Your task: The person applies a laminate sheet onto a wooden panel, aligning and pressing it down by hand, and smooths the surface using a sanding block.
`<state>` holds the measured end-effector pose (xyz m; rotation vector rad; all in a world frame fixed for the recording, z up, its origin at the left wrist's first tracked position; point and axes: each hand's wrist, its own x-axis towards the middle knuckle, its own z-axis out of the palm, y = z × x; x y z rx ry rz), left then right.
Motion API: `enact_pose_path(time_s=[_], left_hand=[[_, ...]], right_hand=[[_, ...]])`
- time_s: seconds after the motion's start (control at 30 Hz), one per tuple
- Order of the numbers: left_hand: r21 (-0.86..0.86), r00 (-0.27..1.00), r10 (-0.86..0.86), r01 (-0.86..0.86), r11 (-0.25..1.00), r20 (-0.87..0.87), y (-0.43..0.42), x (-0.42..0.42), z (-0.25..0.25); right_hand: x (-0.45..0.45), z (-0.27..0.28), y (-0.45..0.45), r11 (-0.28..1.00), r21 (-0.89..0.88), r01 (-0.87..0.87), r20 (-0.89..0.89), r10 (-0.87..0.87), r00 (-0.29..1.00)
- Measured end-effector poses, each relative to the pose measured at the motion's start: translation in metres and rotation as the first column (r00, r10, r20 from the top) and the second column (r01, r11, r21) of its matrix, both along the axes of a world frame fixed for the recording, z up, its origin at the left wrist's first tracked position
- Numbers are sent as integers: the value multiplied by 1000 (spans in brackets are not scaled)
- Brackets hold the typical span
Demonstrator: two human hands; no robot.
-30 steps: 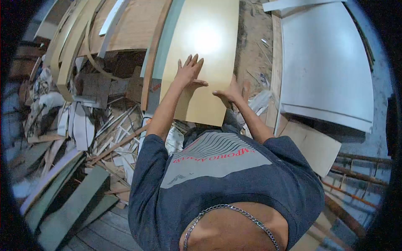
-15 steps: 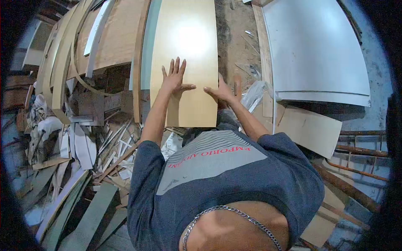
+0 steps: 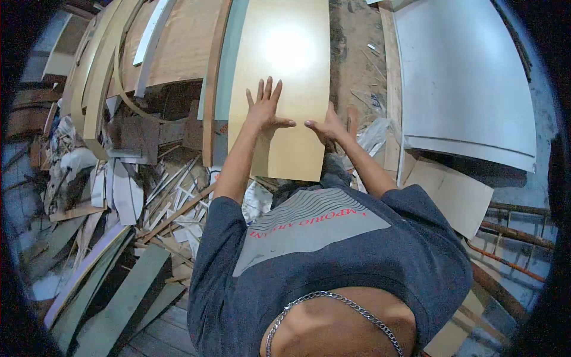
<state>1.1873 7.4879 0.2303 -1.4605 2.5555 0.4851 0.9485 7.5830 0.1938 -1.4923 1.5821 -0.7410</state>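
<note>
Spreading its fingers over the pale yellow, smooth-faced rectangular board point(image 3: 291, 152), the left hand point(image 3: 263, 112) is open and grips nothing, its thumb pointing to 3 o'clock. The right hand point(image 3: 330, 127) is at the board's right edge — thumb on the top face, pointing to 9 o'clock, fingers along the edge; I cannot tell whether they clasp it underneath.

The board runs from just above the centre of the view up to 12 o'clock, its near end by the dark printed T-shirt point(image 3: 327, 256). Along its left side show a grey-green flat panel point(image 3: 228, 65) and, beyond that, a narrow brown wooden strip point(image 3: 212, 101). Crumpled clear plastic point(image 3: 373, 135) lies near the right hand.

A large glossy white panel point(image 3: 470, 77) sits at 2 o'clock, thin mixed offcuts point(image 3: 184, 205) lie heaped near 9 — and long dull-green boards point(image 3: 128, 285) slant at 8.
</note>
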Motion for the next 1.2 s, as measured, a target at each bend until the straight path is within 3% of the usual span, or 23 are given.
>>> enact_pose_path(time_s=[0.07,0.17,0.27,0.3,0.33,0.37,0.43,0.47,0.57,0.67,1.03,1.13,1.17,1.2], left_hand=[[-21,1000,14,-14,1000,-24,2,3,-4],[-50,999,-5,2,999,-46,1,5,-8],[-80,994,-4,-5,997,-109,3,7,-12],[-83,993,-8,-2,997,-115,3,8,-13],[-91,993,0,-11,996,-117,3,8,-13],[-89,993,-5,-5,996,-114,3,8,-12],[-84,992,-15,4,996,-126,4,10,-11],[-89,992,-12,1,996,-125,3,10,-11],[-93,998,-31,26,995,-52,0,8,-11],[-115,994,-18,5,993,-110,5,9,-7],[-103,993,-2,-10,995,-119,5,14,-9],[-103,962,40,-69,992,-269,2,22,-10],[53,756,193,-206,977,-626,7,31,-13],[186,592,333,-297,937,-734,10,45,-16]], right_hand=[[2,-2,1,1000,10,3,-63,-3,998],[5,8,2,999,-5,54,72,-54,996],[4,6,2,984,-167,62,149,-37,988],[5,4,3,966,-241,89,-141,-125,982],[7,0,3,942,-322,93,-408,-227,884],[12,19,2,940,-329,87,-407,-224,886],[19,55,-2,948,-191,-253,-736,32,676],[25,55,-5,947,-196,-256,-736,31,676],[42,39,-15,864,-105,-492,-789,229,570],[47,30,-14,855,-171,-489,-817,154,556],[48,27,-16,859,-137,-493,-814,187,550],[46,33,-21,868,-106,-484,-815,204,543],[46,31,-21,873,-89,-480,-807,219,549],[45,28,-19,876,-68,-478,-798,240,553]])
